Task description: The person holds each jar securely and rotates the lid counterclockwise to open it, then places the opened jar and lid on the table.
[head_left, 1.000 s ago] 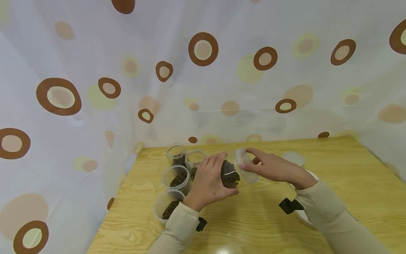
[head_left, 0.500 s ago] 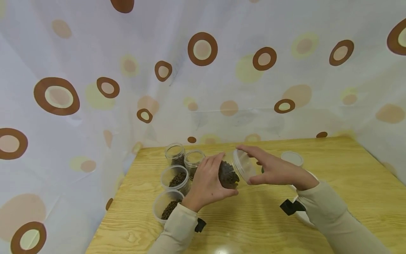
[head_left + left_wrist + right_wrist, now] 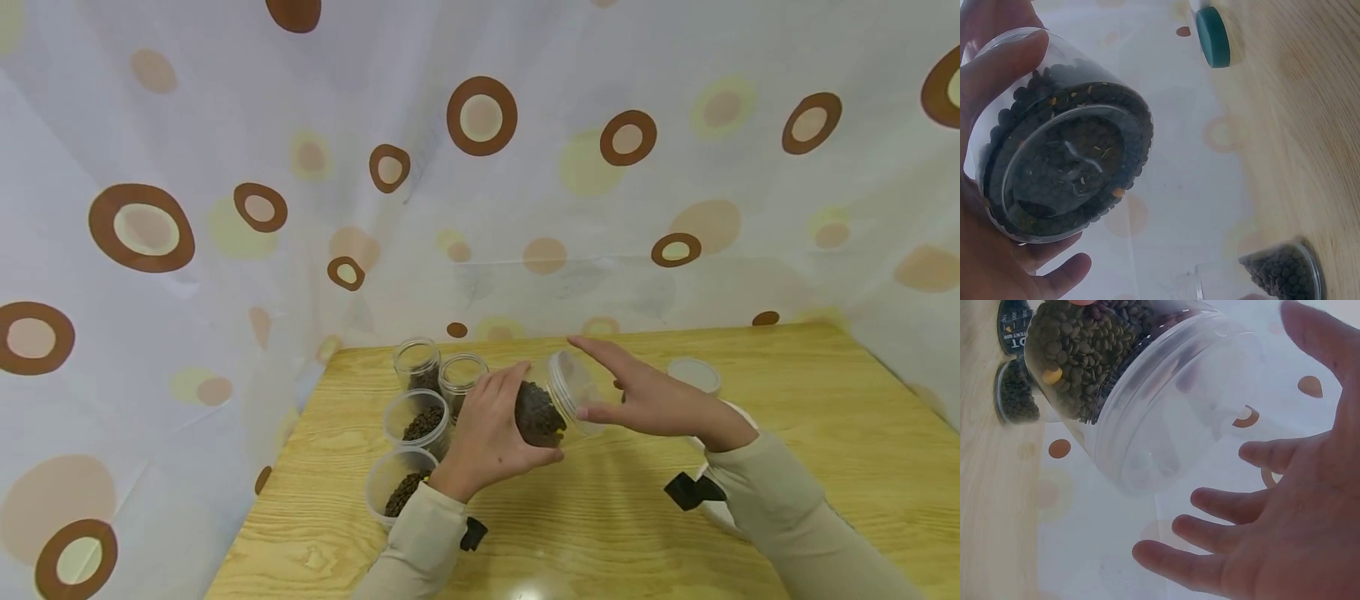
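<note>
My left hand (image 3: 483, 433) grips a clear plastic jar (image 3: 540, 414) above the table, with the fingers over its far side and the thumb below. The jar is tipped on its side, its top turned to the right. Dark pellet-like pieces with a few yellow bits lie inside, also visible through its round base (image 3: 1066, 169) in the left wrist view. A translucent lid (image 3: 1172, 406) covers the jar's mouth. Beside the lid is my right hand (image 3: 656, 398), fingers and thumb spread. In the right wrist view those fingers (image 3: 1222, 534) stand apart from the lid.
Several uncovered clear containers (image 3: 405, 458) of dark pieces stand at the left on the wooden table (image 3: 570, 542). A translucent lid (image 3: 693, 375) lies at the back right, and white round items sit partly behind the right forearm. A green cap (image 3: 1213, 37) shows in the left wrist view.
My right hand has let go of the lid and spread its fingers, drawing slightly away to the right. The left hand keeps holding the jar in nearly the same place.
</note>
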`<state>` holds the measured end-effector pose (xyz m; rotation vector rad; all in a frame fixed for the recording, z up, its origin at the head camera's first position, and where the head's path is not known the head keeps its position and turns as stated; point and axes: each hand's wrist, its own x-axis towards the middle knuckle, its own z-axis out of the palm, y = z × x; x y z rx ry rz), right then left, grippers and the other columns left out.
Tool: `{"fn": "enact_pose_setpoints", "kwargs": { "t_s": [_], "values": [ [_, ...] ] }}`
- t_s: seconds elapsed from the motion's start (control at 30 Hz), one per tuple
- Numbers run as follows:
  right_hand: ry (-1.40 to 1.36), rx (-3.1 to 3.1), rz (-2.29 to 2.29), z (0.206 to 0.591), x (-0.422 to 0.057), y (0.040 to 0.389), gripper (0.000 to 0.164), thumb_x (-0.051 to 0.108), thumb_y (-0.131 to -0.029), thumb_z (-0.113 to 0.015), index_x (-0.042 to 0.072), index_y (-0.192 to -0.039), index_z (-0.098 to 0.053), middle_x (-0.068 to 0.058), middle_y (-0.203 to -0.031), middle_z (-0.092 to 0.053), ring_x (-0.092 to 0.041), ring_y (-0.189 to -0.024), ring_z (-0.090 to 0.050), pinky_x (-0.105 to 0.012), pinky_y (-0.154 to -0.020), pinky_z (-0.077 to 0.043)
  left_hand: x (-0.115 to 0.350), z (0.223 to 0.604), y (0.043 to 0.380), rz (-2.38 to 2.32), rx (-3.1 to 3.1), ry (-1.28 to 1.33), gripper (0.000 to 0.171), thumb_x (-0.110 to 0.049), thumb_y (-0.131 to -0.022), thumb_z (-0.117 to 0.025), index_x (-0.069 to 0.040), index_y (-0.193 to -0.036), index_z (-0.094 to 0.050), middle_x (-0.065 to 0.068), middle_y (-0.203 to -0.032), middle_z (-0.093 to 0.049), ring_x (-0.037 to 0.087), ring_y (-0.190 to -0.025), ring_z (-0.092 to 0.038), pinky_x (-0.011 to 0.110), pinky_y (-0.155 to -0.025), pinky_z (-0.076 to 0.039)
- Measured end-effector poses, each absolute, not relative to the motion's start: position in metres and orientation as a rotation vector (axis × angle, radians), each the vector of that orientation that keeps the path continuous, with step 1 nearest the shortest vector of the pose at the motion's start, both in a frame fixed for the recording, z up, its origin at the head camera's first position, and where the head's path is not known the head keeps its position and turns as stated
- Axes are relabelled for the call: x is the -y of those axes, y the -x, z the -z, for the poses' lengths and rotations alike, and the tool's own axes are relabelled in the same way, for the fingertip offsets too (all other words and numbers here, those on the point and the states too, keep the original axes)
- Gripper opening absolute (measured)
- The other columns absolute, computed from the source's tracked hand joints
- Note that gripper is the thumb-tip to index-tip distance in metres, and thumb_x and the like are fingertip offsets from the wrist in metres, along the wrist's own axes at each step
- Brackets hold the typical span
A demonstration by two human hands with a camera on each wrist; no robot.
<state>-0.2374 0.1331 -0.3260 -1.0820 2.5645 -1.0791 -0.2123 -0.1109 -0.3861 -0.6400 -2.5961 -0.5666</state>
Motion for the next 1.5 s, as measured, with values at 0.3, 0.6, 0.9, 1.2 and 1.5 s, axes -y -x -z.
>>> {"fn": "enact_pose_setpoints", "kwargs": {
  "t_s": [0.3,0.6,0.9,1.2,1.5],
  "values": [
    [0.861,-2.608,1.083,0.327,-0.131,0.24,0.069,0.046,-0.106,-0.038,0.011,-0.16,-0.015,-0.025,-0.162,-0.018,-0.052,-0.141,-0.034,-0.068,-0.105,-0.037,0.11,0.386,0.21,0.534,2.611,0.622,0.11,-0.059,-0.063,-0.087,-0.015,-0.151,-0.037,0.007,-0.141,-0.056,0.027,-0.131,-0.052,0.05,-0.11,-0.043],
    [0.542,-2.544,1.095,0.327,-0.126,0.242,0.078,0.061,-0.1,-0.039,0.014,-0.159,-0.02,-0.026,-0.145,-0.045,-0.028,-0.101,-0.068,-0.034,-0.06,-0.056,0.107,0.385,0.21,0.463,2.603,0.637,0.11,-0.06,-0.061,-0.087,-0.014,-0.149,-0.039,0.007,-0.139,-0.058,0.024,-0.13,-0.054,0.047,-0.111,-0.043],
    [0.453,-2.526,0.966,0.33,-0.12,0.242,0.084,0.072,-0.096,-0.036,0.017,-0.158,-0.023,-0.012,-0.099,-0.068,-0.018,-0.068,-0.065,-0.037,-0.052,-0.056,0.105,0.387,0.211,0.401,2.605,0.655,0.11,-0.063,-0.063,-0.085,-0.014,-0.15,-0.039,0.005,-0.14,-0.057,0.023,-0.13,-0.053,0.048,-0.112,-0.042],
    [0.625,-2.565,0.928,0.331,-0.126,0.241,0.084,0.061,-0.095,-0.052,0.016,-0.159,-0.022,-0.02,-0.138,-0.056,-0.02,-0.088,-0.067,-0.034,-0.066,-0.055,0.104,0.388,0.21,0.419,2.613,0.679,0.111,-0.063,-0.063,-0.085,-0.015,-0.151,-0.037,0.004,-0.142,-0.055,0.022,-0.13,-0.053,0.048,-0.107,-0.046],
    [1.076,-2.561,1.089,0.343,-0.136,0.242,0.084,0.028,-0.089,-0.071,0.023,-0.158,-0.024,-0.014,-0.158,-0.033,-0.042,-0.137,-0.042,-0.054,-0.093,-0.052,0.105,0.388,0.211,0.499,2.632,0.673,0.11,-0.062,-0.064,-0.085,-0.015,-0.151,-0.037,0.006,-0.14,-0.057,0.024,-0.129,-0.053,0.046,-0.107,-0.046]
  ]
}}
